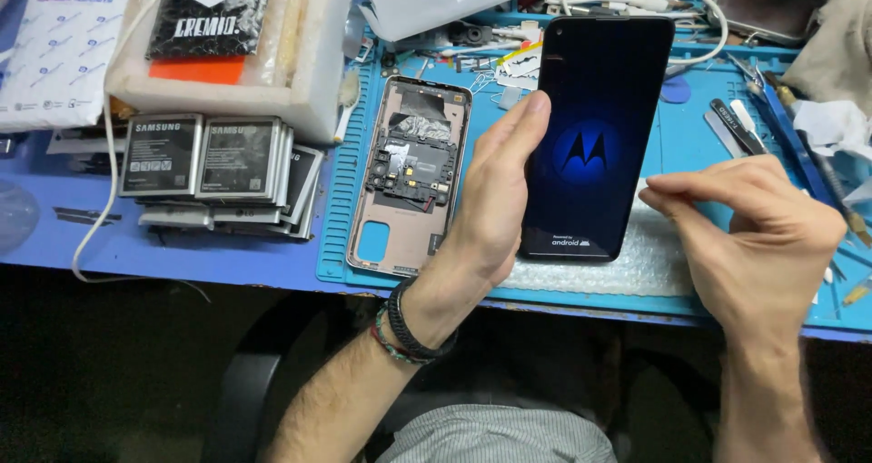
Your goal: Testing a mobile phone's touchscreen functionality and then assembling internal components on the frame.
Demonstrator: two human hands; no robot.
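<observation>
My left hand (490, 199) grips a black smartphone (595, 136) by its left edge and holds it upright over the blue work mat (695, 140). The phone's screen is lit with a blue round logo. My right hand (754, 231) hovers just right of the phone, thumb and forefinger pinched together, touching nothing that I can see. An opened phone body (409, 177) with bare circuit parts lies flat on the mat, left of my left hand.
A stack of grey phone batteries (213, 168) lies on the blue table at left. Behind it stands a white foam box (309, 63). Tweezers and small tools (740, 122) lie at the right. A sheet of bubble wrap (636, 263) lies under the phone.
</observation>
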